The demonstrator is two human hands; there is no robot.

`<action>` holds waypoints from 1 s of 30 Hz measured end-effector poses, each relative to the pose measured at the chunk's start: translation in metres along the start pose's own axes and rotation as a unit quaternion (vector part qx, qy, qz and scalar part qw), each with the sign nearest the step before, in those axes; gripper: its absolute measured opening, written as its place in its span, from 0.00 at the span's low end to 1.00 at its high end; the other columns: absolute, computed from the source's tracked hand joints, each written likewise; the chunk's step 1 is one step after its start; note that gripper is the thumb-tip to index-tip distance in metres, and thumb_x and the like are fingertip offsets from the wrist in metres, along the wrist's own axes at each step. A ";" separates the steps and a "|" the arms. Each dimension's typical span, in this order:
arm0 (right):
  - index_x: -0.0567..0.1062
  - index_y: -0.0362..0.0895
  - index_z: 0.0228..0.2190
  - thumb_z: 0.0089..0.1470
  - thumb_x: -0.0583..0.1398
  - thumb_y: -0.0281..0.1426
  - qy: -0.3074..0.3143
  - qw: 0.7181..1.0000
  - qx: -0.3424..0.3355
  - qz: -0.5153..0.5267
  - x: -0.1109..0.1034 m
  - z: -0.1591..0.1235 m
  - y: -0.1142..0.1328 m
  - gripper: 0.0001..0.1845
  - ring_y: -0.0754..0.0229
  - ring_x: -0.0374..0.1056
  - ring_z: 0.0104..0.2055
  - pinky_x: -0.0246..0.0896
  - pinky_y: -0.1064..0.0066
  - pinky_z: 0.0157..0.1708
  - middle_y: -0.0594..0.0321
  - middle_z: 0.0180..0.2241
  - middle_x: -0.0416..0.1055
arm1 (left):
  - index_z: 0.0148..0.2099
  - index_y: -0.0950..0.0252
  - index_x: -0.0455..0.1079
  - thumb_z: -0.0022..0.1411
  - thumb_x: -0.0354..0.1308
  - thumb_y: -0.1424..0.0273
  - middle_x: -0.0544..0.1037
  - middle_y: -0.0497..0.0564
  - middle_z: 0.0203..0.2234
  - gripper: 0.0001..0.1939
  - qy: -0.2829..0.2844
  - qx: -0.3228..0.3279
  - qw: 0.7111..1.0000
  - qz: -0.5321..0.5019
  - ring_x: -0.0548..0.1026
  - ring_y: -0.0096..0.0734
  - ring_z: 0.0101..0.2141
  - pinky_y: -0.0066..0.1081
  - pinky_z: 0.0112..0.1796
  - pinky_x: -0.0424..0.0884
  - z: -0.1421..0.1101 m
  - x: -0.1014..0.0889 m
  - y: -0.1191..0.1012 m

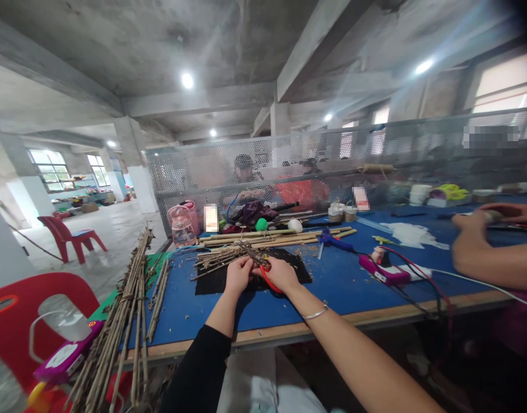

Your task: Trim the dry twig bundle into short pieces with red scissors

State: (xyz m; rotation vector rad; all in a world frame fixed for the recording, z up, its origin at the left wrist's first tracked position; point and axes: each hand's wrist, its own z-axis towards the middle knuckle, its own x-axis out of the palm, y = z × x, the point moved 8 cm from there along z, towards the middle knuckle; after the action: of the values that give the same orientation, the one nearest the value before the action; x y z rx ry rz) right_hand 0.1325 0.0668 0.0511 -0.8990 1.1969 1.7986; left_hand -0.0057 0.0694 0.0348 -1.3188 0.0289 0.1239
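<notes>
My right hand (282,275) is wrapped round the red handles of a pair of scissors (270,279). Their dark blades point up and away, close to my left fingers. My left hand (238,275) is closed in a pinch beside the blades; what lies between its fingertips is too small to make out. Under both hands is a black mat (211,283) strewn with plant scraps. A heap of thin dry twigs (215,259) lies just beyond my left hand, partly on the mat.
Long bundled stalks (125,310) lean on the table's left end. Bamboo sticks (306,236) lie behind the mat. A blue glue gun (334,241) and a purple power strip (387,272) with cables are at right. A co-worker's hands (473,229) work farther right. A perforated screen (263,166) runs behind.
</notes>
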 end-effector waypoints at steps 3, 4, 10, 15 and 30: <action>0.69 0.46 0.34 0.42 0.54 0.55 -0.017 1.000 -0.006 -0.018 -0.004 -0.002 0.003 0.27 0.55 0.68 0.37 0.55 0.70 0.31 0.58 0.34 0.72 | 0.33 0.68 0.72 0.53 0.53 0.63 0.75 0.51 0.25 0.14 0.000 0.001 1.000 -0.009 0.67 0.22 0.19 0.22 0.19 0.65 0.001 0.001 0.001; 0.68 0.46 0.34 0.42 0.54 0.55 -0.019 1.000 -0.010 -0.021 -0.005 -0.002 0.005 0.27 0.55 0.68 0.37 0.55 0.70 0.32 0.58 0.34 0.72 | 0.32 0.68 0.72 0.53 0.53 0.63 0.74 0.50 0.23 0.13 0.002 0.002 1.000 -0.010 0.66 0.21 0.18 0.22 0.19 0.64 0.001 0.001 0.000; 0.68 0.42 0.34 0.43 0.55 0.53 -0.034 0.998 -0.052 -0.027 -0.007 -0.003 0.012 0.27 0.55 0.66 0.40 0.55 0.69 0.36 0.55 0.35 0.70 | 0.27 0.69 0.70 0.52 0.52 0.64 0.71 0.48 0.17 0.12 0.016 0.010 1.000 0.007 0.62 0.20 0.15 0.21 0.17 0.61 -0.003 0.005 -0.008; 0.68 0.44 0.35 0.44 0.55 0.53 -0.009 0.999 -0.024 -0.022 -0.004 -0.003 0.008 0.27 0.55 0.67 0.39 0.55 0.70 0.34 0.56 0.36 0.71 | 0.27 0.68 0.71 0.51 0.53 0.62 0.71 0.48 0.17 0.14 0.013 0.005 1.000 0.016 0.63 0.21 0.15 0.23 0.18 0.61 -0.002 0.003 -0.004; 0.72 0.47 0.32 0.43 0.54 0.55 0.011 1.000 -0.007 -0.028 -0.002 -0.003 0.005 0.26 0.54 0.69 0.36 0.56 0.70 0.32 0.57 0.32 0.73 | 0.36 0.68 0.73 0.52 0.54 0.64 0.74 0.49 0.22 0.13 0.002 0.007 1.000 0.009 0.64 0.20 0.17 0.22 0.18 0.61 -0.005 -0.001 0.000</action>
State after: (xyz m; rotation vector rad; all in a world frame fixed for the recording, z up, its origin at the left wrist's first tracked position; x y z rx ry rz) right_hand 0.1293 0.0625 0.0535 -0.9536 1.1631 1.7587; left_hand -0.0063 0.0644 0.0337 -1.3051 0.0454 0.1363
